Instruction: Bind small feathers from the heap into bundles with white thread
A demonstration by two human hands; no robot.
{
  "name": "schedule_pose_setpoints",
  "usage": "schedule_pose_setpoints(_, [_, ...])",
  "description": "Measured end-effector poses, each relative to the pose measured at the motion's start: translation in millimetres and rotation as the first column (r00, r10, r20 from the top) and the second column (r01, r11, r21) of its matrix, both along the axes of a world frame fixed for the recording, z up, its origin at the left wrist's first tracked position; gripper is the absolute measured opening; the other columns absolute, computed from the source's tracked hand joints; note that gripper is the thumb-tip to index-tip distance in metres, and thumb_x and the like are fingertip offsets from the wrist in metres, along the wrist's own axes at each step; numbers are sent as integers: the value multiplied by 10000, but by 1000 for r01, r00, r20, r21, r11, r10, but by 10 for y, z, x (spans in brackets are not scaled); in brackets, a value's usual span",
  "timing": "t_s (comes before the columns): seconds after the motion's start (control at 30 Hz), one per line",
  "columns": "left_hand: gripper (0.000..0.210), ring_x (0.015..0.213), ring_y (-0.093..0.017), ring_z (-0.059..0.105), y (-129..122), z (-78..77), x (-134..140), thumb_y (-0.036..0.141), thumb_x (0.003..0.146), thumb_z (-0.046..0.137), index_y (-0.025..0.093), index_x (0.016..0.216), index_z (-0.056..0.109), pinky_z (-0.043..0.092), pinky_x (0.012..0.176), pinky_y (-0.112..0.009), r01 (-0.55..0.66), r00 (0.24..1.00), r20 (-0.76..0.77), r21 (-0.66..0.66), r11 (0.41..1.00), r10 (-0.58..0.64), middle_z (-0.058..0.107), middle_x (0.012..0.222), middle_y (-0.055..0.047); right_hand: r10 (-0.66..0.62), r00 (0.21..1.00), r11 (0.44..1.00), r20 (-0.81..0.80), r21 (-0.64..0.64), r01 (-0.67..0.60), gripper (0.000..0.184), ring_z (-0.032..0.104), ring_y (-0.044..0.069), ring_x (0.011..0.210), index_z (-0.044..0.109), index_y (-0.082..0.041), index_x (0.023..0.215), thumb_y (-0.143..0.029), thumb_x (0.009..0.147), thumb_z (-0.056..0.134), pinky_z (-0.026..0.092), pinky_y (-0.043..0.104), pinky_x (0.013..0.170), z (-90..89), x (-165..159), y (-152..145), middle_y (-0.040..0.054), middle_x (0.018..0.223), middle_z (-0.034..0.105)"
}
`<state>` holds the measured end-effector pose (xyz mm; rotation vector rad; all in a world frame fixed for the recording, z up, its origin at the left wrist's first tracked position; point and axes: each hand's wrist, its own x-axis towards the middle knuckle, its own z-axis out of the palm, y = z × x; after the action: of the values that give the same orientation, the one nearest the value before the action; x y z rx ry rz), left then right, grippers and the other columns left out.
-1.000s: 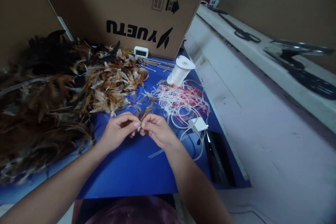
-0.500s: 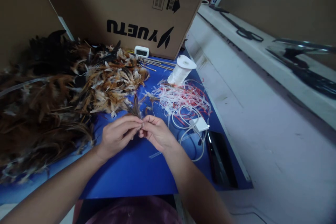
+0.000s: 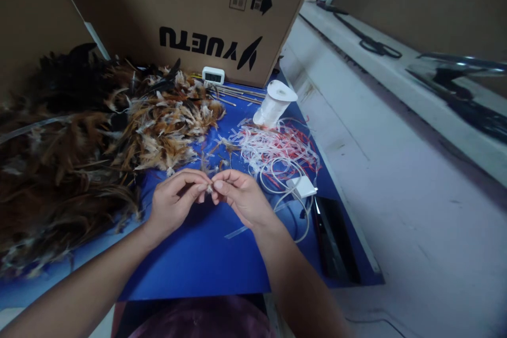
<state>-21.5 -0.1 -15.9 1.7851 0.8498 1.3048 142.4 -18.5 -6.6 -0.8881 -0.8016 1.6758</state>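
Note:
My left hand point(image 3: 176, 198) and my right hand point(image 3: 240, 195) meet fingertip to fingertip above the blue table point(image 3: 198, 266). Between them shows a small pale tuft, apparently the fluffy end of a feather point(image 3: 209, 188). The left thumb and index finger pinch it from one side. Thumb and fingers of the right hand are pressed together at its other side; the exact grip there is hidden. A loose pile of brown and cream feathers point(image 3: 166, 127) lies beyond my left hand, with larger dark brown feathers point(image 3: 59, 179) further left.
To the right lie tangled white and red strips point(image 3: 273, 148), a white spool point(image 3: 276, 103), a white charger with cable point(image 3: 301, 186) and a dark flat object point(image 3: 335, 237). Behind stand a small digital display point(image 3: 213, 75), thin sticks point(image 3: 241, 94) and a cardboard box point(image 3: 190, 0). Scissors point(image 3: 376, 47) rest on the ledge.
The dark feather tips that stood up beyond my fingers no longer show there. My left fingers have bent and opened a little, and the pale tuft is now visible between both hands.

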Motion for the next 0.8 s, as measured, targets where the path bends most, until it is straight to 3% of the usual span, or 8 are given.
schedule_pose_setpoints(0.27, [65,627,-95,588,1,-5,-8,133,873,594,175,845,634,482,628,-239,120,991,73,-128,985,-112,640,782,-10,-183,945,971,269,201,131,112,560,97,607,708,-209,783,-276,714,766,477,252,607,15,11,-37,-22,696,654])
schedule_pose_setpoints(0.4, [53,641,-105,590,9,4,-6,158,880,590,178,849,628,486,660,-253,151,986,97,-163,975,-137,636,767,-11,-252,923,954,290,236,186,102,602,113,659,704,-224,757,-239,690,779,509,278,676,28,10,-52,-19,731,674])
schedule_pose_setpoints(0.53, [64,650,-113,583,22,-3,-8,188,893,575,178,861,629,480,670,-263,195,978,107,-198,961,-177,623,753,-13,-242,921,959,306,220,179,119,615,118,665,697,-223,785,-241,697,774,517,280,670,45,14,-67,-15,734,679])
schedule_pose_setpoints(0.8, [53,617,-95,566,30,15,-21,214,860,631,166,839,637,469,618,-226,188,981,102,-277,942,-166,618,715,-4,-297,902,942,314,253,222,286,657,132,698,611,-224,871,-227,662,806,538,287,695,126,1,-82,-23,732,686])
